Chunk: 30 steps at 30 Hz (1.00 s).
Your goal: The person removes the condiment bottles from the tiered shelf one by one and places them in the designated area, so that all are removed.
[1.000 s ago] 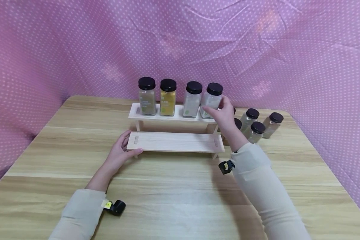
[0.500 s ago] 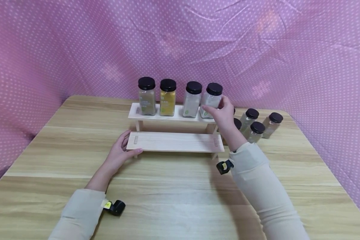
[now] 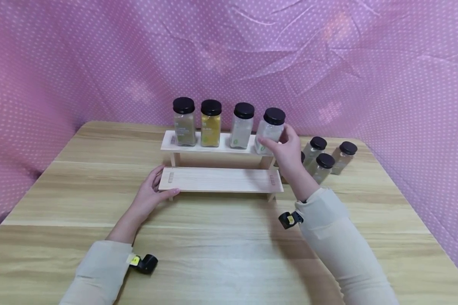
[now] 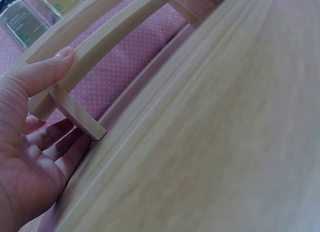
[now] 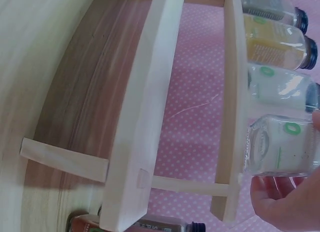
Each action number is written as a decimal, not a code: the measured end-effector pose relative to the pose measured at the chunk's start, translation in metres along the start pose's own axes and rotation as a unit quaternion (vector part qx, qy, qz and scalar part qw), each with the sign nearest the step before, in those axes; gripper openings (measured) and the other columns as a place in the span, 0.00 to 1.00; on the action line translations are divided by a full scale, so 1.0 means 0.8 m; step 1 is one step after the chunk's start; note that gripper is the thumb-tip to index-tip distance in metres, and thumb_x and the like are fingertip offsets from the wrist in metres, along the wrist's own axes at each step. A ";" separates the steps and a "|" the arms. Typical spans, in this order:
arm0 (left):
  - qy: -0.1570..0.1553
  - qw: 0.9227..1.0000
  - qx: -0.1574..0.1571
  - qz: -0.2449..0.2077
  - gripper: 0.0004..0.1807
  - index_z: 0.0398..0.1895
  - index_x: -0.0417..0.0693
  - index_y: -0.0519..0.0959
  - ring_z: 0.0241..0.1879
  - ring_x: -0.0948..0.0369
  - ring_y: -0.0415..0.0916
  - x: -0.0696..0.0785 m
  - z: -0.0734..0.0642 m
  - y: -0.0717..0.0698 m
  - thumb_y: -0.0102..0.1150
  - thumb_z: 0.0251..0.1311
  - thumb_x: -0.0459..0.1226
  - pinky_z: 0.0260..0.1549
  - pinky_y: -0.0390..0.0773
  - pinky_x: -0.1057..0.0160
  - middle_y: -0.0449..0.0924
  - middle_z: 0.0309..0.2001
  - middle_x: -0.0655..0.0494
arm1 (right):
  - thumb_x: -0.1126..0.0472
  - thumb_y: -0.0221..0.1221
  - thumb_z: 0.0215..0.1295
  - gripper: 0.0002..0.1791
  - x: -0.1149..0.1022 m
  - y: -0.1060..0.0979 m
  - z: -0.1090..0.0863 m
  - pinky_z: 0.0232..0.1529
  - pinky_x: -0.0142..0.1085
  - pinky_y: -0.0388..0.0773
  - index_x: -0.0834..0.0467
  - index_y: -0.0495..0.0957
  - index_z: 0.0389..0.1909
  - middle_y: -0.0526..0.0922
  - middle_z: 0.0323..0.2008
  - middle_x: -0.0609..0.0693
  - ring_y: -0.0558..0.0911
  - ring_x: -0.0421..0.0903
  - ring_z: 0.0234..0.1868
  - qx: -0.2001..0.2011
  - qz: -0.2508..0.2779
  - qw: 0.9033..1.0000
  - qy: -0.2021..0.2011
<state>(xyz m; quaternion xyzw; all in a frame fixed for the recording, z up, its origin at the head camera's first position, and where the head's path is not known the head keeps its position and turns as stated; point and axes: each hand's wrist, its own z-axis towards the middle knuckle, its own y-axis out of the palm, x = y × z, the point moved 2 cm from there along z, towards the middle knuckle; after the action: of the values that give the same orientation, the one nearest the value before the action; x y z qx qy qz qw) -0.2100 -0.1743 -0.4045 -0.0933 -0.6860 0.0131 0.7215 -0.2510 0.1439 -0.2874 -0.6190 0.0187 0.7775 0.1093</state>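
A two-tier wooden rack (image 3: 221,179) stands on the table. My left hand (image 3: 146,197) grips the left end of its lower tier, thumb on the front edge; in the left wrist view the fingers (image 4: 62,147) lie beside the leg. Over the right end of the upper tier, my right hand (image 3: 290,154) holds a black-capped spice jar (image 3: 269,132) with white contents. Its base shows in the right wrist view; I cannot tell whether it touches the board. Another white-filled jar (image 3: 241,132), a yellow one (image 3: 210,130) and a greyish-brown one (image 3: 185,129) stand left of it.
Several more black-capped jars, among them a front one (image 3: 322,167) and a reddish-brown one (image 3: 343,157), stand on the table (image 3: 213,254) right of the rack. A pink dotted cloth (image 3: 229,51) hangs behind the table.
The jar in my right hand has shifted slightly right and towards me, widening the gap to its neighbour. My left hand keeps its grip on the rack. The head view has shifted slightly.
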 end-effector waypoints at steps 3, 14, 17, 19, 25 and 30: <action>-0.003 1.000 0.001 0.005 0.51 0.65 0.42 0.42 0.59 0.51 0.50 0.001 -0.001 -0.001 0.65 0.42 0.34 0.56 0.52 0.56 0.50 0.63 0.41 | 0.67 0.64 0.44 0.32 -0.004 -0.003 -0.007 0.47 0.37 0.68 0.59 0.65 0.54 0.71 0.47 0.54 0.69 0.46 0.47 -0.010 0.003 1.000 -0.001; -0.005 1.000 0.000 0.008 0.51 0.65 0.41 0.42 0.59 0.50 0.52 0.000 0.001 0.000 0.65 0.42 0.35 0.55 0.54 0.55 0.51 0.62 0.41 | 0.68 0.64 0.44 0.33 -0.014 -0.034 -0.043 0.50 0.40 0.66 0.60 0.65 0.55 0.71 0.50 0.56 0.70 0.48 0.49 -0.042 -0.022 0.999 -0.005; -0.004 1.000 0.000 0.011 0.51 0.65 0.41 0.41 0.59 0.51 0.51 0.001 0.000 -0.001 0.65 0.43 0.35 0.56 0.53 0.55 0.51 0.62 0.41 | 0.69 0.64 0.44 0.33 -0.013 -0.040 -0.052 0.49 0.41 0.66 0.60 0.65 0.55 0.71 0.49 0.56 0.70 0.48 0.49 -0.045 -0.023 0.999 -0.012; -0.004 1.000 0.000 0.012 0.51 0.65 0.41 0.41 0.59 0.51 0.51 0.001 0.000 -0.001 0.65 0.43 0.35 0.56 0.54 0.55 0.51 0.62 0.41 | 0.69 0.64 0.44 0.33 -0.013 -0.043 -0.057 0.49 0.41 0.67 0.59 0.65 0.55 0.71 0.50 0.57 0.70 0.48 0.49 -0.049 -0.023 0.998 -0.019; -0.007 1.000 0.002 0.017 0.51 0.65 0.41 0.42 0.59 0.51 0.51 0.000 0.000 -0.001 0.66 0.42 0.35 0.55 0.54 0.55 0.51 0.62 0.41 | 0.70 0.64 0.44 0.33 -0.010 -0.051 -0.070 0.49 0.40 0.67 0.60 0.64 0.55 0.70 0.50 0.57 0.69 0.48 0.49 -0.058 -0.021 0.998 -0.012; -0.001 1.000 0.002 0.004 0.50 0.65 0.41 0.43 0.58 0.51 0.54 -0.001 0.001 0.000 0.65 0.42 0.33 0.54 0.57 0.56 0.53 0.61 0.41 | 0.71 0.64 0.43 0.32 -0.005 -0.062 -0.082 0.48 0.38 0.68 0.61 0.66 0.53 0.71 0.49 0.56 0.70 0.47 0.48 -0.053 -0.028 0.998 -0.014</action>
<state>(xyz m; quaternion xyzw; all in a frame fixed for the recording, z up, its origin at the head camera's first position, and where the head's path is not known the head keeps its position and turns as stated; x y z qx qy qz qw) -0.2111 -0.1746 -0.4049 -0.0950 -0.6860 0.0176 0.7212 -0.1774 0.1810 -0.2938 -0.6131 -0.0420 0.7827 0.0984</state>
